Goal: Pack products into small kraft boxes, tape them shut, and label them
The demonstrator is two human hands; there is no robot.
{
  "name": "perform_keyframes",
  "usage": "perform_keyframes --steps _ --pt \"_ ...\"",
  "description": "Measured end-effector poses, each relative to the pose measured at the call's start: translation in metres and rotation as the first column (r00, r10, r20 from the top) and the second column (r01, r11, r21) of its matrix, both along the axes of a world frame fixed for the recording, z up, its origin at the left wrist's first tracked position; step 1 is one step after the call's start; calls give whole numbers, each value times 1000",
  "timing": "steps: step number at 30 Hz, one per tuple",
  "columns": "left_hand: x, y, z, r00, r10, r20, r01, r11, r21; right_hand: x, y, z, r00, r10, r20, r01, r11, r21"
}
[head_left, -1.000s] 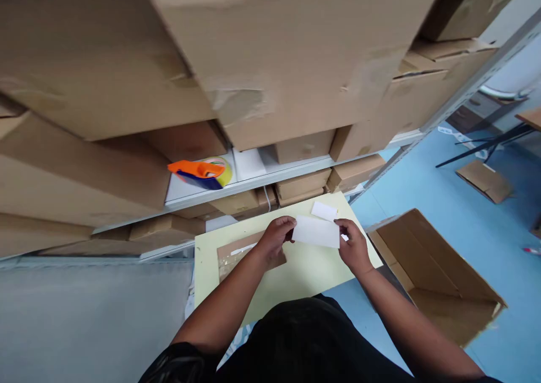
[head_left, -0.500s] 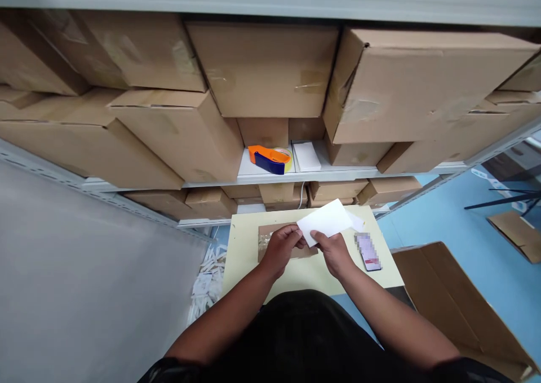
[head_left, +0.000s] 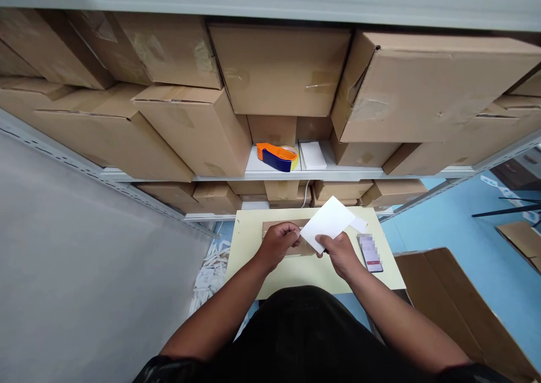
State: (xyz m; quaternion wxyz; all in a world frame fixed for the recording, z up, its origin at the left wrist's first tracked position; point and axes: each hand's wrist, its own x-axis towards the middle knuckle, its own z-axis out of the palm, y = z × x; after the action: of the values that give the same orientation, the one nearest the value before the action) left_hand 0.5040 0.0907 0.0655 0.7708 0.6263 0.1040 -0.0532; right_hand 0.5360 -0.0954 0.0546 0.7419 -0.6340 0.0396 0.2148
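Observation:
A white paper sheet (head_left: pixel 328 222) is held tilted above the pale yellow table (head_left: pixel 245 259). My right hand (head_left: pixel 341 253) grips its lower edge, thumb on top and fingers underneath. My left hand (head_left: pixel 279 245) is closed in a pinch at the sheet's left corner; its fingertips partly hide the spot they hold. Below both hands lies a flat brown cardboard piece or box (head_left: pixel 305 249) with clear tape, largely covered by the left hand and the sheet. Another white paper (head_left: pixel 359 224) lies behind the sheet, and a phone (head_left: pixel 371 254) rests right of my right hand.
On the shelf ahead sit an orange and blue tape dispenser (head_left: pixel 276 156) and a white stack (head_left: pixel 313 155). Cardboard boxes (head_left: pixel 281 70) fill the shelves. An open carton (head_left: pixel 452 304) stands right of the table; paper scraps (head_left: pixel 210 276) lie at its left, beside a grey wall (head_left: pixel 84 259).
The white sheet has turned to a steeper slant, its lower corner dropping slightly. My left fingers have drawn a little away from my right hand along the corner. The view has shifted slightly.

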Motion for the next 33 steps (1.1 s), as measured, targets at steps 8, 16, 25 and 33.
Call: perform_keyframes --steps 8,16,25,33 --pt "1 -2 -1 1000 -1 -4 1 1000 -9 -1 -11 -3 994 23 107 -12 994 -110" --pt "3 -3 -1 989 -100 -113 77 978 -194 24 -31 5 802 97 590 -30 992 -122" --pt "5 -7 3 971 -191 -142 144 946 -290 31 -34 11 857 233 460 -251 968 -22" --pt "9 -14 -7 968 -170 -184 121 960 -253 36 -27 -4 912 238 335 -255 967 8"
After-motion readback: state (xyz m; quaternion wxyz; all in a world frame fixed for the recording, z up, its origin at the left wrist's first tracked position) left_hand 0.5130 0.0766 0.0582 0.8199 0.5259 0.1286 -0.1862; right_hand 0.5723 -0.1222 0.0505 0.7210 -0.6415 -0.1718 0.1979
